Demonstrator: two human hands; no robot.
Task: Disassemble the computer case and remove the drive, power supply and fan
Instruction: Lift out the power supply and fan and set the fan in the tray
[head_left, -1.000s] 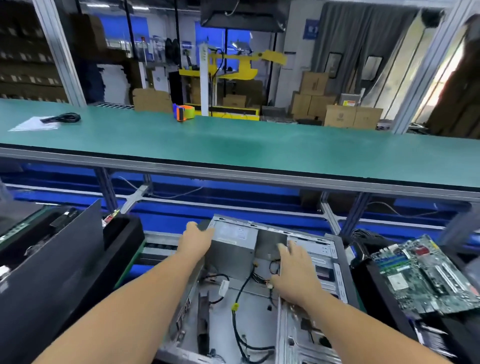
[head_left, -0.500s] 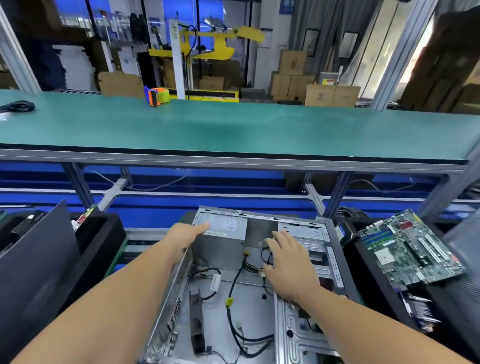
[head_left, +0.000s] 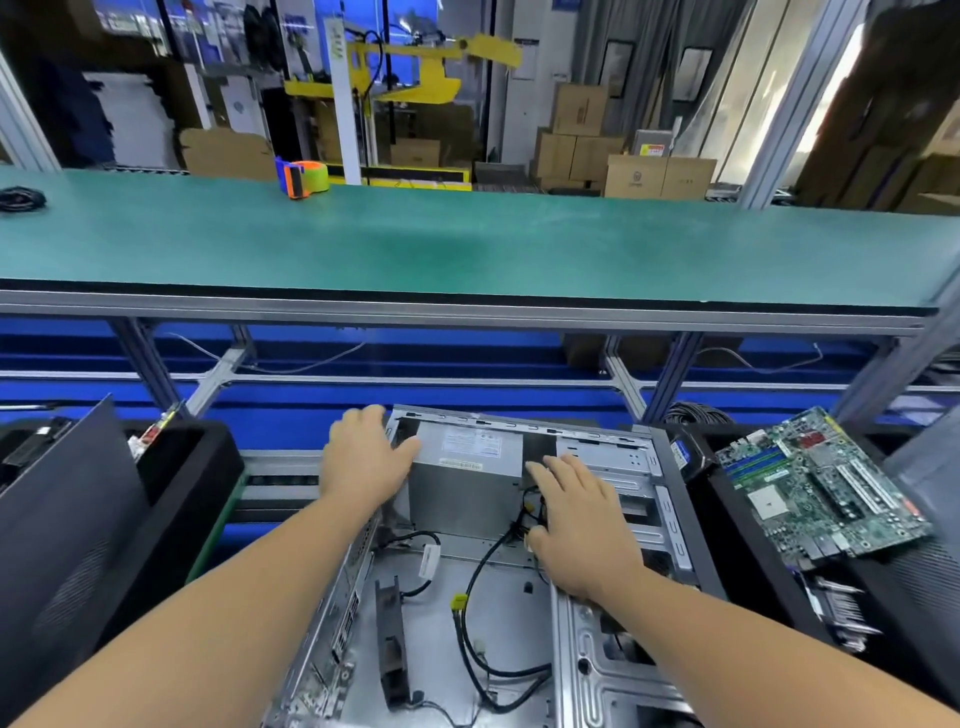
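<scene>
The open computer case (head_left: 613, 680) lies on its side in front of me. Its grey power supply (head_left: 462, 483) with a white label sits in the far left corner, black cables (head_left: 483, 566) trailing from it. A black fan (head_left: 392, 644) stands against the case's left wall. My left hand (head_left: 363, 457) rests over the far left corner of the case, thumb against the power supply's left edge, fingers loosely bent. My right hand (head_left: 576, 519) lies flat with straight fingers on the cables at the power supply's right side, beside the drive cage (head_left: 639, 483).
A green motherboard (head_left: 815, 488) lies on a black case at the right. A black panel (head_left: 67, 519) and a black bin (head_left: 197, 467) stand at the left. Beyond is a long green bench (head_left: 467, 244) with an orange tape dispenser (head_left: 304, 179).
My head has tipped down and the case looks closer. My left hand has slid outward to the case's far left corner. My right hand stays on the cables.
</scene>
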